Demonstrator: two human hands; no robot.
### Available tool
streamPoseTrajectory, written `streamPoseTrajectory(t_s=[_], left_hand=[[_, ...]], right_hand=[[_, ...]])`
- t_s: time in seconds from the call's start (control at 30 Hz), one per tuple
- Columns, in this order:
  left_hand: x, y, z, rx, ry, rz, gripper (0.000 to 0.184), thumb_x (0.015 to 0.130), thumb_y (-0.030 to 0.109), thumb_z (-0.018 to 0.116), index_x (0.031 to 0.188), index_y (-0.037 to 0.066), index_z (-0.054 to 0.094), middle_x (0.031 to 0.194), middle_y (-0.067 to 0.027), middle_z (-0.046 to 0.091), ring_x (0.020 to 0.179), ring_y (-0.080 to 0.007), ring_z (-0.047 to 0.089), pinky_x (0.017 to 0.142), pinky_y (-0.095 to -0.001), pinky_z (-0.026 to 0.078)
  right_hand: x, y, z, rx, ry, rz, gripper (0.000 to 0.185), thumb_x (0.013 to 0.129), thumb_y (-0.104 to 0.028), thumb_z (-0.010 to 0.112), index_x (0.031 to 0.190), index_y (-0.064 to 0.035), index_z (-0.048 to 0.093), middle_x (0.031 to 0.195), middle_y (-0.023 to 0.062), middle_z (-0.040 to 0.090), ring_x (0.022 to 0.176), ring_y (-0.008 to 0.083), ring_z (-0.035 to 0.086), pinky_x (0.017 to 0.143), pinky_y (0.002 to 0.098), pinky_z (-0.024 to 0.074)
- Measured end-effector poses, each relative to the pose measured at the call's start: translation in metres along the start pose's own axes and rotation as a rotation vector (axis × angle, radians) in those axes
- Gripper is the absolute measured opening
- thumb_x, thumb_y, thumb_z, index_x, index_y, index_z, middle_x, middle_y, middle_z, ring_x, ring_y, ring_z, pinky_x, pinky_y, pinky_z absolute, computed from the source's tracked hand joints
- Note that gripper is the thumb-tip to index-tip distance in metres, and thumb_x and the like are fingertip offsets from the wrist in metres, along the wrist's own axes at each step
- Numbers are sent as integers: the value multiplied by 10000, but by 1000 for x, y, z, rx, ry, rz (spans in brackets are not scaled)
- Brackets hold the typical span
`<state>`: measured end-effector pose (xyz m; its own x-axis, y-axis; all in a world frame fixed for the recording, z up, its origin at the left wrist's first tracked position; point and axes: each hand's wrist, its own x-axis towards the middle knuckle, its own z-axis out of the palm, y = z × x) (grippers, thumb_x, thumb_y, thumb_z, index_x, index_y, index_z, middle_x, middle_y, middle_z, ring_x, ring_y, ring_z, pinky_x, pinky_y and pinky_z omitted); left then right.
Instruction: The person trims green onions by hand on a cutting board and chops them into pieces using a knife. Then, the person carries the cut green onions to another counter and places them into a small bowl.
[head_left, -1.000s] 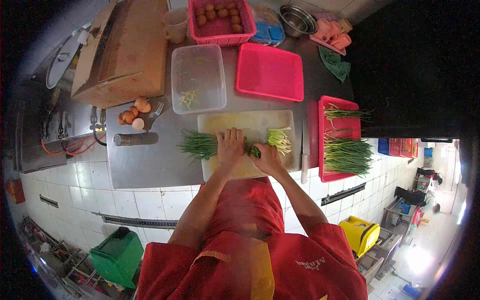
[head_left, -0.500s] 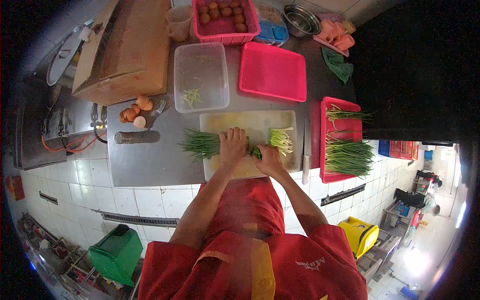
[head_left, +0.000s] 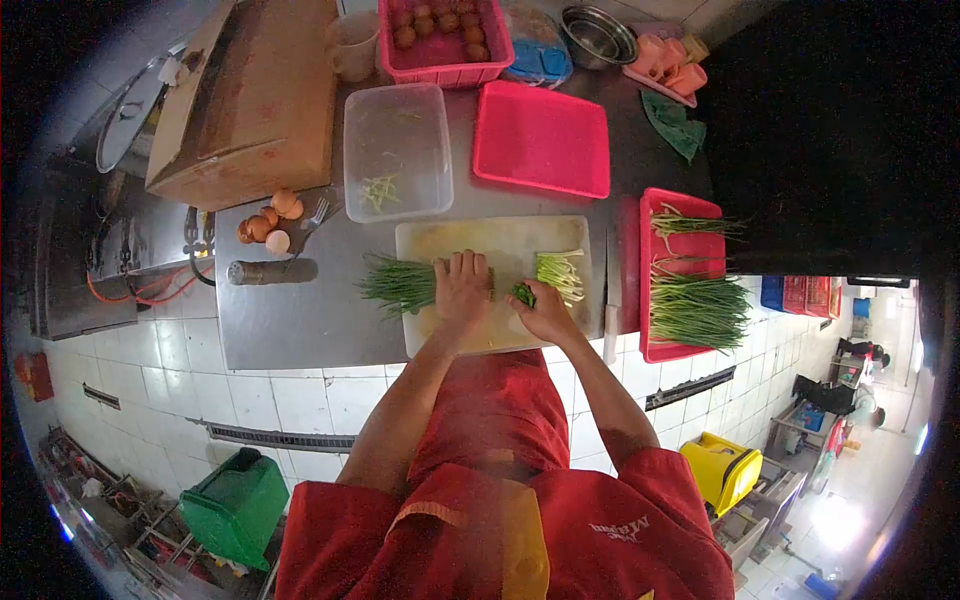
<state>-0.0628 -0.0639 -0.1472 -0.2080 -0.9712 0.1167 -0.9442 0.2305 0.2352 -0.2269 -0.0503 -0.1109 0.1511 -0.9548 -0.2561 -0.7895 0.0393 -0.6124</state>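
A pale cutting board (head_left: pixel 420 335) lies in front of me on the steel table. My left hand (head_left: pixel 464 287) is closed over a bunch of green onions (head_left: pixel 395 283), whose thin green tips stick out to the left. In the fingers of my right hand (head_left: pixel 548 315) is a short bunch of dark green stalks (head_left: pixel 523 294), seen roughly end-on. Just beyond that hand, pale green onion bottoms (head_left: pixel 560 276) rest on the board. A knife with a white handle (head_left: pixel 611 335) lies along the board's right side, away from both hands.
A red tray (head_left: pixel 647 352) with more green onions stands at right. Behind the board are a clear container (head_left: pixel 400 140) with scraps and a pink tray (head_left: pixel 542 138). Eggshells (head_left: pixel 270 222), a fork (head_left: pixel 318 214), a shaker (head_left: pixel 262 272) and a cardboard box (head_left: pixel 245 110) are at left.
My right hand has moved slightly right, away from my left hand, with the short green bunch in it. The left hand stays on the green onions.
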Motion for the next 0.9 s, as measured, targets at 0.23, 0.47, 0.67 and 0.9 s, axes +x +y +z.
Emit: streamPoseTrajectory(t_s=[0.23,0.47,0.67,0.9], left_hand=[[-5,1,1,49,134,24,322,833,270,541,1060,42,540,1062,-103,536,1072,-279,464,942,-512,305],[-7,12,-24,-117,343,21,316,832,253,559,1070,45,539,1105,-132,527,1128,-321,442,968,-508,307],[-48,47,-67,-433,273,-114,416,774,252,630,1104,28,512,1139,-163,510,1158,-344,437,1029,-474,288],[-94,103,-137,-878,72,-221,903,658,344,787,1348,-1,317,1357,-208,368,1270,-378,349,1054,-433,297]], right_hand=[[1,15,-28,797,-188,197,204,849,-238,641,898,-44,603,760,73,609,706,185,583,664,323,484],[-27,6,-67,1721,-500,328,163,878,-160,616,992,-64,550,726,10,503,721,137,495,676,331,448],[-41,15,-70,1667,-704,299,247,805,-54,667,1029,-39,565,820,35,589,701,159,577,650,321,511],[-46,-23,-62,1432,-953,486,317,789,-26,666,1089,-44,563,913,59,628,834,197,632,736,362,546]])
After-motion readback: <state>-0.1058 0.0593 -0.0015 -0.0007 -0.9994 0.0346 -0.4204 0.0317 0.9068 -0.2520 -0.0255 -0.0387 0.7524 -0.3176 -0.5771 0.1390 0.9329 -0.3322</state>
